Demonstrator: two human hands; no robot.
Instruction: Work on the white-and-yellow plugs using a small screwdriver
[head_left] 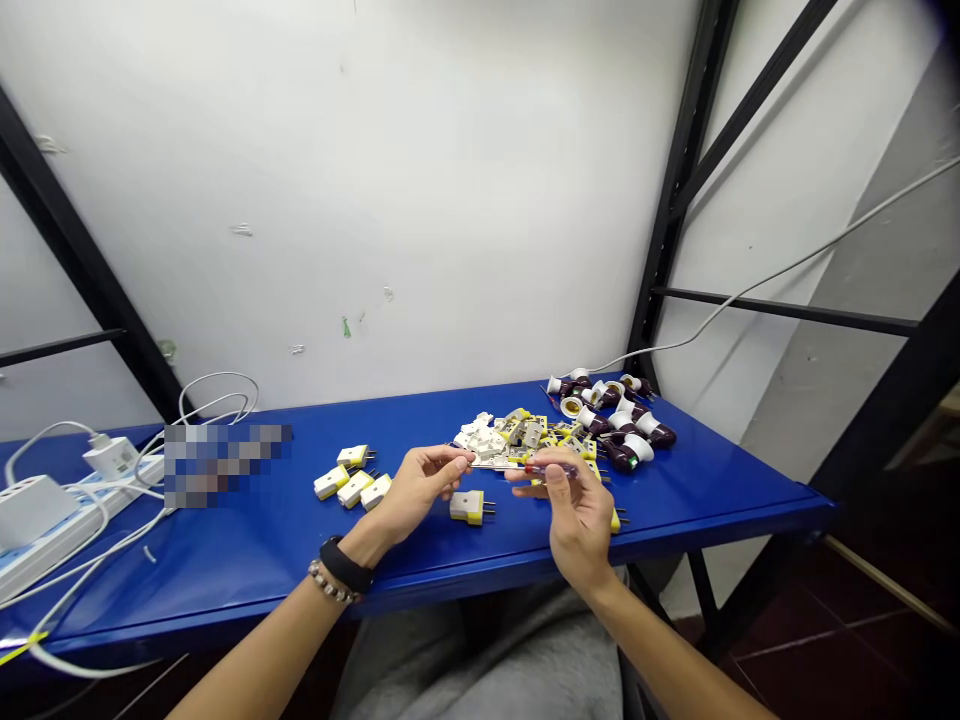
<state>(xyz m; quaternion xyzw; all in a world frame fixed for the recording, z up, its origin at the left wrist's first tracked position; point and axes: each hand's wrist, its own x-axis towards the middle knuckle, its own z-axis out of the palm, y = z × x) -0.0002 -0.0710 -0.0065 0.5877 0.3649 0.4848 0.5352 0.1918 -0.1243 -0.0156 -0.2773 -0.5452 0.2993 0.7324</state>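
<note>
My right hand (581, 515) is closed around the handle of a screwdriver (540, 468), whose thin metal shaft points left. At the shaft's far end, the fingers of my left hand (420, 490) are pinched together; whatever sits between them is too small to make out. Just below the shaft, a yellow and white two-pin plug (466, 507) lies on the blue table, its pins to the right. Behind my hands is a heap of yellow plug parts (532, 432) and white plug covers (480, 437). Several closed plugs (352, 488) lie left of my left hand.
Dark purple and white lamp holders (626, 425) are piled at the back right of the blue table (247, 540). On the left lie a white power strip (67, 530) and loose white cables. Black metal posts (664, 230) and a white wall stand behind.
</note>
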